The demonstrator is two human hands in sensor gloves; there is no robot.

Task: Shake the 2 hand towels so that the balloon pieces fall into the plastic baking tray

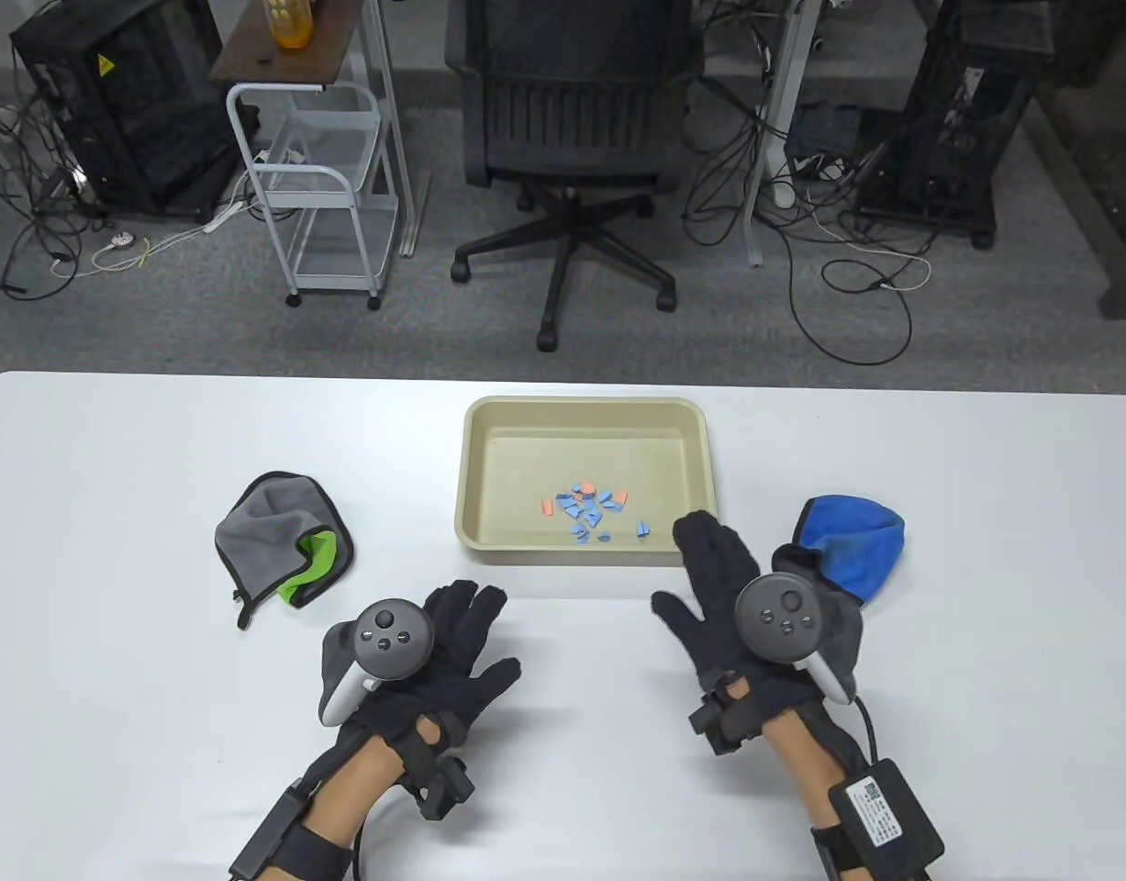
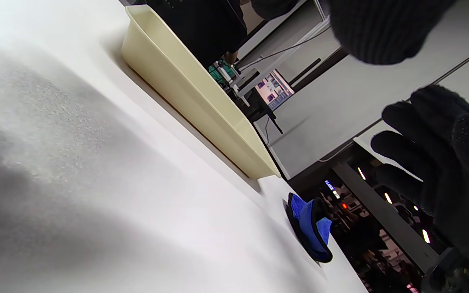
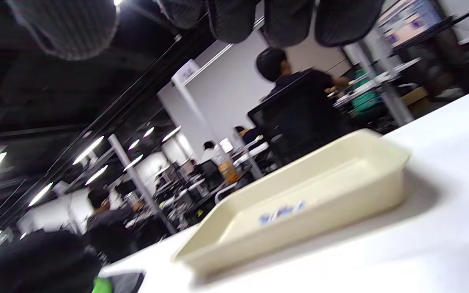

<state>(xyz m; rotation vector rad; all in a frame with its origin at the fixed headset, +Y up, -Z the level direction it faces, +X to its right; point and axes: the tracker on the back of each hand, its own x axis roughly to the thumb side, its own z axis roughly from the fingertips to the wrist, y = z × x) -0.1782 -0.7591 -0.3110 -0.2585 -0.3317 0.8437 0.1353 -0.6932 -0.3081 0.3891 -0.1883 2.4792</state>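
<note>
A cream plastic baking tray [image 1: 478, 477] [image 2: 185, 87] [image 3: 385, 167] sits mid-table, holding several blue and orange balloon pieces [image 1: 588, 510] [image 3: 280, 212]. A grey-and-green hand towel [image 1: 269, 532] [image 3: 114, 283] lies crumpled to the tray's left. A blue hand towel [image 1: 856, 541] [image 2: 314, 228] lies bunched to the right. My left hand [image 1: 462, 633] hovers over the table in front of the tray with fingers spread, holding nothing. My right hand [image 1: 709, 574] is stretched flat by the tray's near right corner, just left of the blue towel, also holding nothing.
The white table [image 1: 113, 642] stretches wide on both sides. Beyond its far edge stand an office chair [image 1: 572, 138] and a white wire cart [image 1: 319, 184], with cables on the floor. People sit at desks in the background of the right wrist view.
</note>
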